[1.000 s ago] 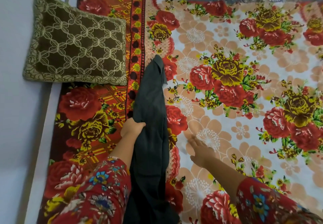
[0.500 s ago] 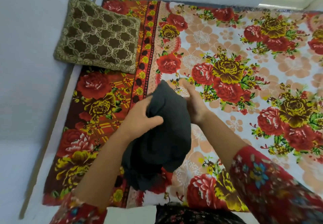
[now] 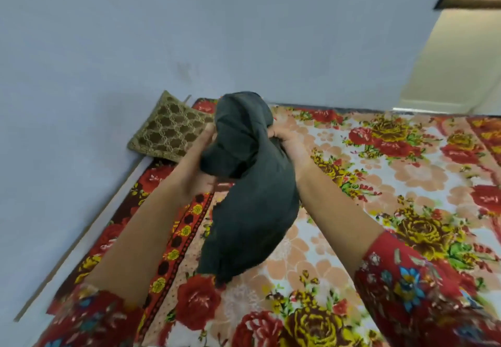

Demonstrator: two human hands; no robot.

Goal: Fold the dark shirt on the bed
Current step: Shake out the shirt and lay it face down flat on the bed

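The dark shirt (image 3: 252, 192) is bunched into a loose bundle and held up in the air above the bed (image 3: 379, 184), its lower end hanging free. My left hand (image 3: 198, 162) grips the bundle's left side, partly hidden behind the cloth. My right hand (image 3: 290, 143) clutches its upper right part. Both forearms reach forward from red flowered sleeves.
The bed carries a red, yellow and peach flowered sheet. A brown-gold patterned cushion (image 3: 168, 127) lies at the far left corner against the pale blue wall (image 3: 108, 48). The bed's left edge runs along that wall. A doorway opening shows at the upper right.
The shirt lay stretched out on the bed a second ago. Both hands gathered it and lifted it clear of the sheet, and the view tilted upward toward the wall.
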